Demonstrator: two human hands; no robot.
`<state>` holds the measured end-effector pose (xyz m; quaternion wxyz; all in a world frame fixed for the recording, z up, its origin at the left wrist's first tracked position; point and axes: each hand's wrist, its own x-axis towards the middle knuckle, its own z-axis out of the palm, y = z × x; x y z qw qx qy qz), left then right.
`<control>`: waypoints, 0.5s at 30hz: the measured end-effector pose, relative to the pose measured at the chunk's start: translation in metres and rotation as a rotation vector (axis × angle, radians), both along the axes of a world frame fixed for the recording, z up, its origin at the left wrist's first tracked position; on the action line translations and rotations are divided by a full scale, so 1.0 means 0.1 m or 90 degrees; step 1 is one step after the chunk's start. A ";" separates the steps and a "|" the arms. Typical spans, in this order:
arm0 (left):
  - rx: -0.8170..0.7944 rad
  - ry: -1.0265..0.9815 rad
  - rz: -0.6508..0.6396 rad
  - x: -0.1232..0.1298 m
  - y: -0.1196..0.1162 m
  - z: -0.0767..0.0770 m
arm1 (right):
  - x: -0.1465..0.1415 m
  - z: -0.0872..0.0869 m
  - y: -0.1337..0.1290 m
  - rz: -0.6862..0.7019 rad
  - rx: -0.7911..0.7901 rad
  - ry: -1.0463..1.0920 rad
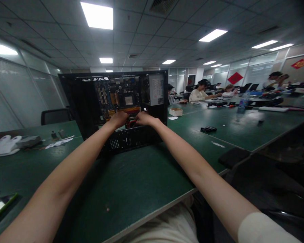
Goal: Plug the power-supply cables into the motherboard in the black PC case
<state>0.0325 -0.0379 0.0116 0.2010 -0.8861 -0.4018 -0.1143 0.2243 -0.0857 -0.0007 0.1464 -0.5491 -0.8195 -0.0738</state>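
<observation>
An open black computer case point(77, 98) stands on the green table with its inside facing me. Fixed inside are a motherboard point(128, 100) and, at the upper right, a silver power supply point(156, 90). Both my hands reach into the lower middle of the case, close together. My left hand point(119, 119) is curled in beside the lower edge of the motherboard; its fingertips and what they grip are hidden. My right hand point(145, 118) pinches at the red and black cables point(130, 124) that bunch between the two hands.
Gloves point(7, 144), a grey block point(28, 142) and small metal parts point(57, 134) lie at left. A small open box point(175, 112), a black part point(208, 129) and a bottle point(243, 101) stand or lie at right. People sit farther back. The table's front edge point(164, 211) is near me.
</observation>
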 end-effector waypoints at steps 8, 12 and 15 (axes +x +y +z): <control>0.012 0.029 0.026 -0.02 -0.06 0.02 | -0.10 0.09 -0.09 0.030 0.162 -0.066; 0.007 0.045 0.033 0.00 -0.13 0.04 | -0.16 0.11 0.01 0.028 0.175 -0.109; 0.013 0.063 0.042 0.00 -0.17 0.05 | -0.20 0.11 0.10 0.049 0.214 -0.183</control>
